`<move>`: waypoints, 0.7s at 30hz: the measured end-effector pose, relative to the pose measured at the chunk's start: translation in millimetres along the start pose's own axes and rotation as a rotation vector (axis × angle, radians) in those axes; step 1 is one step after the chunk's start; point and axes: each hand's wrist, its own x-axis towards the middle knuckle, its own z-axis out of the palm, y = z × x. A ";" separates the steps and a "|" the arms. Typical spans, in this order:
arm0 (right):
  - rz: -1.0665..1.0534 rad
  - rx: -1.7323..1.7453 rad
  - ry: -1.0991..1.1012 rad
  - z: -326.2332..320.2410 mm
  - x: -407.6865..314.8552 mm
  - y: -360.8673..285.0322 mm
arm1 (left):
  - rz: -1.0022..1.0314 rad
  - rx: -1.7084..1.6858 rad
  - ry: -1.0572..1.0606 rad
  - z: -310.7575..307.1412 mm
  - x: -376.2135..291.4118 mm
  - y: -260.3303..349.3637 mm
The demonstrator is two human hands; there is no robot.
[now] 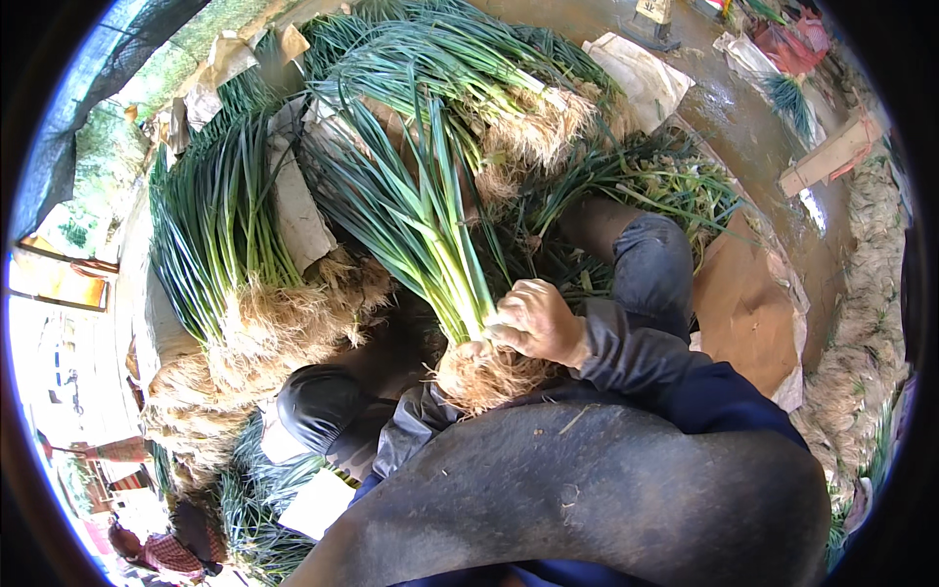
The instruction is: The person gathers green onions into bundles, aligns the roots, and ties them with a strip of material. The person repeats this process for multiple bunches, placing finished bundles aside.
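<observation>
A bunch of green onions (462, 271) leans in front of me, its leaves pointing up and left and its tan roots (488, 376) near my lap. My right hand (539, 324) is closed around some stems on the bunch's right side, just above the roots. My left hand is hidden behind the root mass; only its grey sleeve (418, 422) shows at the lower left of the roots.
Piled green onions with roots lie at the left (227, 242) and ahead (440, 59). Loose trimmings (675, 183) and brown cardboard (748, 301) are at the right. A person in a checked shirt (172, 552) is at the lower left.
</observation>
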 end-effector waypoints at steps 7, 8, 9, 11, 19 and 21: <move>0.713 1.080 0.911 -60.7 0.0 46.5 | -0.171 -0.316 -0.363 5.9 -1.6 9.8; 0.819 0.823 0.743 -59.6 -5.4 59.4 | -0.154 -0.287 -0.332 6.7 -0.8 10.4; 0.905 0.559 0.574 -54.0 -15.7 72.0 | -0.141 -0.260 -0.304 7.8 -1.0 10.7; 0.824 -0.047 -0.240 -31.8 -80.6 107.5 | -0.138 -0.211 -0.246 10.5 2.3 10.7; 0.933 0.987 -0.756 -3.6 -28.7 38.9 | -0.123 -0.091 0.007 -45.3 -0.9 5.0; 0.774 0.551 -0.808 -1.1 -30.4 32.7 | -0.086 -0.034 0.006 -7.2 -2.9 5.5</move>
